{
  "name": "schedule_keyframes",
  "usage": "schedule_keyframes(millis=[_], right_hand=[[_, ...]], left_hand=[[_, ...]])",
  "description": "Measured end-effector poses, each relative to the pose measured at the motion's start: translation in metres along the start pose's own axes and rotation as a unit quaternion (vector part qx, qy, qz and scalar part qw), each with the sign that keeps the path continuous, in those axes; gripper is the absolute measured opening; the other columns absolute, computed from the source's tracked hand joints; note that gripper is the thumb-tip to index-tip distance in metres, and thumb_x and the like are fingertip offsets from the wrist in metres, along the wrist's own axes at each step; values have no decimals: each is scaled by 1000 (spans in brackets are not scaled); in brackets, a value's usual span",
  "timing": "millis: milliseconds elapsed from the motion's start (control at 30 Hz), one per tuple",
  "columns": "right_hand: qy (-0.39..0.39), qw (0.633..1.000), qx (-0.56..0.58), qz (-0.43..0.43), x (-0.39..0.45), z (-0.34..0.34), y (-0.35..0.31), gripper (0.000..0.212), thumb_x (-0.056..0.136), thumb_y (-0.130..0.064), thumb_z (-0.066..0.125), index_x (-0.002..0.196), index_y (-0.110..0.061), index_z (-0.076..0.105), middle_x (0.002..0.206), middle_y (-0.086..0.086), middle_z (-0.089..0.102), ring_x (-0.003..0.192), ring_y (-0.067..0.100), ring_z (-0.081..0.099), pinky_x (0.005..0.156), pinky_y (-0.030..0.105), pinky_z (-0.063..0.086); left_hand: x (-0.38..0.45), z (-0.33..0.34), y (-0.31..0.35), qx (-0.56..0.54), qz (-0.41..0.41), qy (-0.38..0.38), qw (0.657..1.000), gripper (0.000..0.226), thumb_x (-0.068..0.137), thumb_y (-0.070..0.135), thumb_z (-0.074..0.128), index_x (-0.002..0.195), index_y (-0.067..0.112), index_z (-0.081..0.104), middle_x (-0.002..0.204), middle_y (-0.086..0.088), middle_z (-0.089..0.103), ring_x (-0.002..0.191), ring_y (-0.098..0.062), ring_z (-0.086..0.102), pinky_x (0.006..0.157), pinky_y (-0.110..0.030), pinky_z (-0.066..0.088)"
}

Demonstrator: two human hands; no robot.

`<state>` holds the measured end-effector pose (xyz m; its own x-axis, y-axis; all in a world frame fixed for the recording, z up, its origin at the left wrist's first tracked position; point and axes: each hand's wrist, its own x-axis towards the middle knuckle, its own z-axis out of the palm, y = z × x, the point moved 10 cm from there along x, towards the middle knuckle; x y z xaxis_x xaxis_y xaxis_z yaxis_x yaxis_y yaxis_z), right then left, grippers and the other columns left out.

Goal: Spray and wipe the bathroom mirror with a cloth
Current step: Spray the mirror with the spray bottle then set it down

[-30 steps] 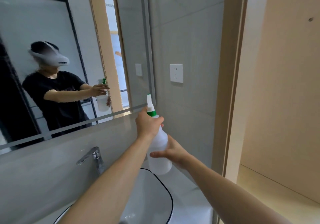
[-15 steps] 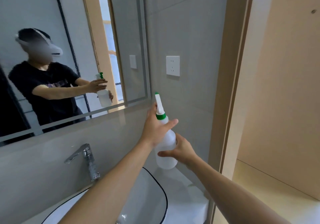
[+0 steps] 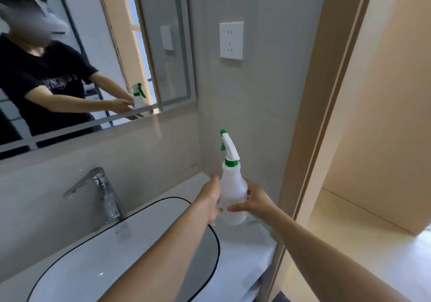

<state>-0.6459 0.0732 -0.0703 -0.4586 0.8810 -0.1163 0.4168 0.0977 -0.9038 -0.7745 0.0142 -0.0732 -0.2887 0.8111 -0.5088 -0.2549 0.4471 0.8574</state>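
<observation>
Faucet (image 3: 100, 192) & sink (image 3: 93, 266) left of spray bottle (image 3: 233, 194); outlet (image 3: 231, 40) above.

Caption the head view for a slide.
Both hands, left hand and right hand, hold a white spray bottle upright beside the sink, below the mirror.

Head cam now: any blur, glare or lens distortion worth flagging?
Head view: wide-angle bend in the beige door frame; white plastic spray bottle with green nozzle fairly sharp; soft sheen on the chrome faucet; face in the wall mirror blurred; light even.
</observation>
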Motion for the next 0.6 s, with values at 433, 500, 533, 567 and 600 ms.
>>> schedule_keyframes(millis=[433, 500, 533, 567, 600], right_hand=[[-55, 996, -26, 58, 41, 28, 117, 95, 45, -39, 90, 131, -26, 53, 116, -1, 65, 112, 24, 59, 94, 49, 56], [-61, 996, -32, 54, 44, 31, 126, 90, 51, -31, 93, 132, -25, 53, 117, -1, 64, 112, 23, 58, 93, 43, 54], [-65, 996, -37, 55, 45, 32, 128, 86, 58, -21, 94, 132, -24, 52, 117, -1, 64, 112, 22, 57, 92, 37, 51], [-69, 995, -39, 57, 46, 33, 132, 82, 63, -13, 93, 132, -24, 51, 117, -1, 63, 112, 21, 55, 91, 33, 49], [-72, 995, -42, 58, 48, 33, 136, 81, 65, -8, 92, 132, -25, 50, 117, -1, 62, 113, 21, 55, 91, 32, 47]], left_hand=[[70, 17, -92, -52, -113, 10, 992, 57, 105, 48, 29, 149, 13, 39, 150, -15, 47, 133, -35, 49, 105, -47, 42], [77, 17, -101, -53, -113, 12, 992, 53, 105, 46, 31, 146, 14, 43, 146, -14, 51, 128, -34, 53, 99, -45, 46], [79, 17, -105, -53, -113, 14, 992, 51, 105, 45, 32, 143, 14, 46, 143, -14, 54, 125, -33, 55, 96, -43, 48], [81, 18, -108, -54, -113, 14, 992, 49, 106, 43, 33, 141, 14, 49, 141, -14, 56, 123, -33, 57, 94, -41, 49], [84, 19, -112, -55, -113, 12, 992, 47, 106, 41, 34, 140, 14, 50, 140, -13, 57, 122, -32, 57, 94, -41, 50]])
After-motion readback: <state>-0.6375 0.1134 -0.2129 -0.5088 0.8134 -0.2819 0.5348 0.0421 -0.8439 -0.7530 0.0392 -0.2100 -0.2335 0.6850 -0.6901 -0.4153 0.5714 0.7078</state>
